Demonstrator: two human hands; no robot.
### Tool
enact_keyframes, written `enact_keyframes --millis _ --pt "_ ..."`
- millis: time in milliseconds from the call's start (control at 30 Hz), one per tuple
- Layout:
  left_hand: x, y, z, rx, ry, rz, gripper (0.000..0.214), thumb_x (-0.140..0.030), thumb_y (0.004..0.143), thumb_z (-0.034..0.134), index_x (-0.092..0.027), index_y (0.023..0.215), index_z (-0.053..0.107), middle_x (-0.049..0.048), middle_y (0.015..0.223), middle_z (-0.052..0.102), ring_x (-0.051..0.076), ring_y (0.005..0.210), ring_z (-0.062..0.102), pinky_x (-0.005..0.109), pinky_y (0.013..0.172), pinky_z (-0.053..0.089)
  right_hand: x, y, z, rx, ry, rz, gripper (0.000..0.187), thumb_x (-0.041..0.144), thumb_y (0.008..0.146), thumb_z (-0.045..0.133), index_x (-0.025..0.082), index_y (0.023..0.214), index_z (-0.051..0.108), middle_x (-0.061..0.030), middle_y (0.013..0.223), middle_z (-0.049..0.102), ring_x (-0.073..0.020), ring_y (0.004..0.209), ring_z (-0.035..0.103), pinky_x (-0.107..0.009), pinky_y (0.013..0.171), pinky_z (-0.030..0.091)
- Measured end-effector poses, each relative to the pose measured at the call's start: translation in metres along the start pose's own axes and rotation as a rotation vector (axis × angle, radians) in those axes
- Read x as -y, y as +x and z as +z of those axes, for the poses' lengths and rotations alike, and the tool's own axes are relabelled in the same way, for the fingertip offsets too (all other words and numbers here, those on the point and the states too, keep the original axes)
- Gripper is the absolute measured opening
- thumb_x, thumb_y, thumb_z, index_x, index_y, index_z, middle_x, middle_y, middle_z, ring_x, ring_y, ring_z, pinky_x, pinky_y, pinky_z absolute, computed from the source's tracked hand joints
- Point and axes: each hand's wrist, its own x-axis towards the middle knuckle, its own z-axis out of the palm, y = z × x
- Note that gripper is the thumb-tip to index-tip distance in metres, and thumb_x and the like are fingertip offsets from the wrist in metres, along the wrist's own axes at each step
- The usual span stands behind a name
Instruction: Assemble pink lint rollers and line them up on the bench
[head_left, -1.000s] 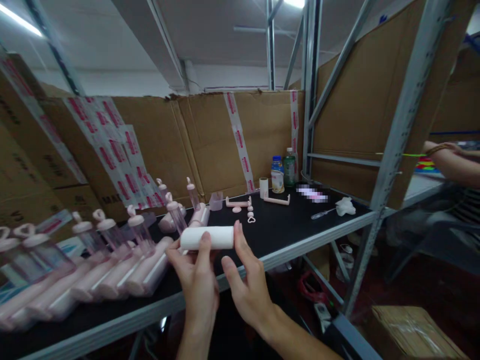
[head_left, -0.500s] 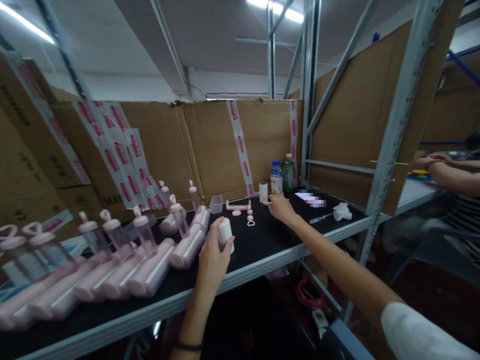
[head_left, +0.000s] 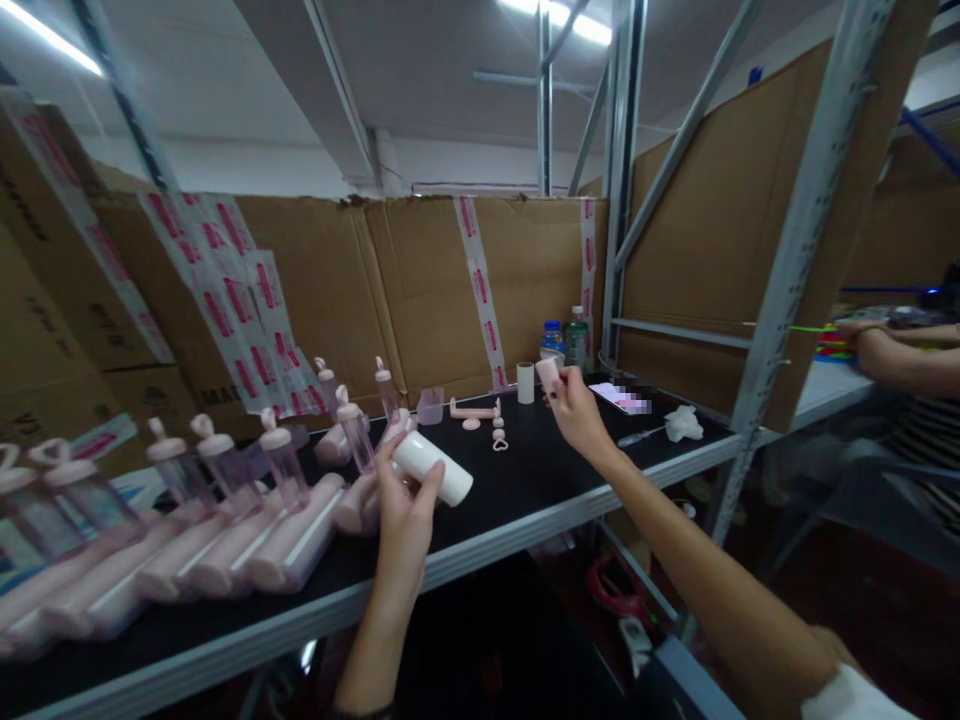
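My left hand (head_left: 403, 505) is closed around a white cylinder (head_left: 435, 468), held tilted above the black table top near its front edge. Between the fingers of my right hand (head_left: 577, 412) is a small pale pink cap-like piece (head_left: 549, 376), raised off the table. Behind it a second white cylinder (head_left: 525, 383) stands upright. Midway between my hands lie a pink bracket-shaped bar (head_left: 476, 412), a pink oval piece (head_left: 470, 424) and a pink heart-shaped loop (head_left: 500, 446).
Several pink cylinders (head_left: 300, 535) lie in a row at left, with clear loop-topped tubes (head_left: 285, 470) standing among them. Bottles (head_left: 577, 340), a phone-like item (head_left: 619, 397), a screwdriver (head_left: 641, 436) and crumpled tissue (head_left: 684, 424) are at right. A metal post (head_left: 795, 220) rises there.
My left hand has lifted and tipped the white cylinder from upright to slanted, moving slightly left. My right hand has raised the small pink piece off the table.
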Motion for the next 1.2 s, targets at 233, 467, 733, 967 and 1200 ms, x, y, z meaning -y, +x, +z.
enact_keyframes --millis 233,467,733,967,1200 --pt "-0.041 -0.016 0.026 -0.12 -0.517 -0.424 0.023 -0.018 0.086 0.06 -0.022 0.108 0.055 0.0027 0.09 0.067 0.019 0.078 0.072 0.034 0.072 0.064 0.072 -0.096 -0.019 0.124 1.073 0.314 0.041 0.058 0.089 0.07 0.02 0.102 0.061 0.0024 0.081 0.053 -0.0089 0.059 0.047 -0.019 0.052 0.041" --pt "-0.043 -0.032 0.047 -0.19 -0.399 -0.548 0.02 -0.036 0.098 0.055 -0.018 0.103 0.056 0.0014 0.071 0.064 0.015 0.054 0.062 0.025 0.053 0.056 0.103 -0.119 0.008 0.194 0.691 0.231 0.046 0.067 0.099 0.045 0.023 0.097 0.059 0.0012 0.068 0.058 -0.016 0.055 0.054 -0.025 0.048 0.037" --pt "-0.033 -0.042 0.054 -0.162 -0.291 -0.36 0.039 -0.053 0.088 0.067 -0.024 0.106 0.05 -0.004 0.077 0.06 0.011 0.056 0.057 0.017 0.048 0.042 0.116 -0.116 0.009 0.118 0.278 0.112 0.045 0.055 0.107 0.032 0.023 0.087 0.057 -0.0036 0.076 0.065 -0.0206 0.067 0.059 -0.029 0.061 0.033" --pt "-0.036 -0.049 0.058 -0.131 -0.24 -0.265 0.042 -0.055 0.087 0.069 -0.025 0.113 0.054 -0.003 0.089 0.063 0.014 0.075 0.064 0.019 0.058 0.048 0.121 -0.12 0.011 0.11 0.304 0.149 0.047 0.056 0.107 0.03 0.023 0.087 0.057 -0.0065 0.083 0.068 -0.0229 0.076 0.061 -0.03 0.066 0.034" --pt "-0.043 -0.049 0.058 -0.076 -0.209 -0.23 0.04 -0.053 0.092 0.066 -0.025 0.118 0.054 0.001 0.107 0.068 0.017 0.092 0.067 0.025 0.078 0.055 0.125 -0.119 0.008 0.113 0.317 0.15 0.044 0.052 0.107 0.033 0.022 0.092 0.061 -0.0073 0.087 0.071 -0.0233 0.08 0.063 -0.029 0.068 0.036"
